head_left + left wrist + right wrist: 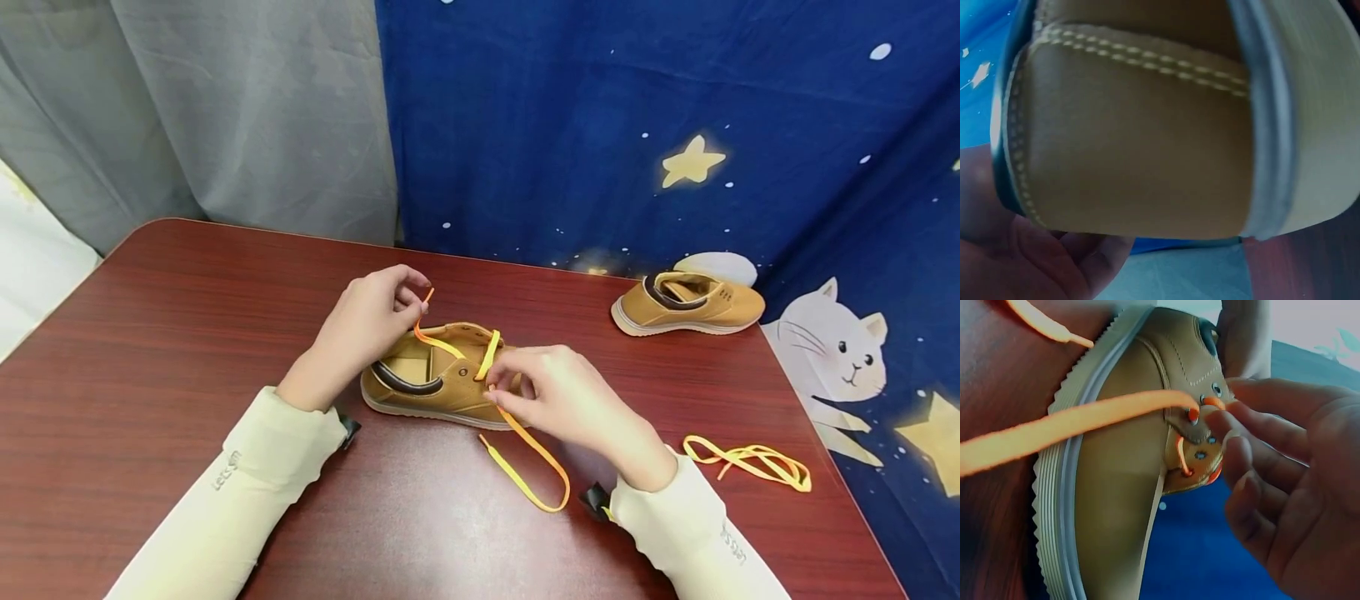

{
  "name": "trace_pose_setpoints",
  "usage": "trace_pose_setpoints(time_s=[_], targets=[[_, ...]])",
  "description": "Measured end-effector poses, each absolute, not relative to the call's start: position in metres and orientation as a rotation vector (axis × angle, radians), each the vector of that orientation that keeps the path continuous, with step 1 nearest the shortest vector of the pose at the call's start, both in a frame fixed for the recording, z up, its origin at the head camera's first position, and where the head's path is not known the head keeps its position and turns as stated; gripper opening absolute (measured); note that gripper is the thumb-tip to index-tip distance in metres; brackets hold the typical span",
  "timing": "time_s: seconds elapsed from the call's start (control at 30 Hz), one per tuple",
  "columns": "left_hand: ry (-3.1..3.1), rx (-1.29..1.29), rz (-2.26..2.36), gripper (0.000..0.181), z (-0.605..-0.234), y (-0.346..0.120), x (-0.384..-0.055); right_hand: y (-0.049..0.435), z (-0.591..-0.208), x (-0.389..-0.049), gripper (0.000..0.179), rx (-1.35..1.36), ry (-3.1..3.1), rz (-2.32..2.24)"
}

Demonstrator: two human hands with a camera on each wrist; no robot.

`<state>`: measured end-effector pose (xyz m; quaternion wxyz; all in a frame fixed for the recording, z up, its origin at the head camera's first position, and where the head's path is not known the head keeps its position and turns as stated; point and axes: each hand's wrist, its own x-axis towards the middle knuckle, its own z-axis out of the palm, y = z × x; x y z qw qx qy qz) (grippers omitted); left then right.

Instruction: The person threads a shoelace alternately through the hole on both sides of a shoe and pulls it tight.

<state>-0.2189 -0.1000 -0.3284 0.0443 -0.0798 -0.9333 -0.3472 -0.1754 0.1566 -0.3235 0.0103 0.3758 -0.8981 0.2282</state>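
Observation:
A tan low shoe (pixel 420 400) with a dark padded collar sits upright on the table, toe to the right. An orange-yellow shoelace (pixel 528 492) runs through some of its eyelets, and one end lies looped on the table in front. Above the shoe opening, my left hand (pixel 367 312) pinches the other lace end, its tip sticking up. My right hand (pixel 570 396) holds the lace between thumb and fingertips, close to the near-side eyelets. The right wrist view shows its fingertips beside the eyelet flap (pixel 1194 428). In the left wrist view, the shoe's heel (pixel 1147 144) hides part of that hand.
A second tan shoe (pixel 686 308), without a lace in its visible eyelets, stands at the table's back right. Another yellow-orange lace (pixel 750 458) lies bundled at the right. Grey (pixel 262 117) and blue star-patterned curtains (pixel 540 125) hang behind the reddish-brown table (pixel 150 375).

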Motion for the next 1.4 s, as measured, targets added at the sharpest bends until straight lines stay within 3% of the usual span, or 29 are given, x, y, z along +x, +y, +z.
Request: trace_pose_setpoints(time_s=[0.33, 0.8, 1.4], targets=[[-2.911, -0.271, -0.977, 0.021, -0.335, -0.096, -0.220, 0.149, -0.332, -0.155, 0.010, 1.415, -2.695, 0.222], [-2.942, -0.268, -0.957, 0.019, -0.335, -0.095, -0.220, 0.134, -0.353, -0.138, 0.038, 1.350, -2.618, -0.329], [-2.944, -0.282, -0.926, 0.021, -0.337, -0.097, -0.220, 0.132, -0.362, -0.142, 0.019, 1.479, -2.486, -0.352]])
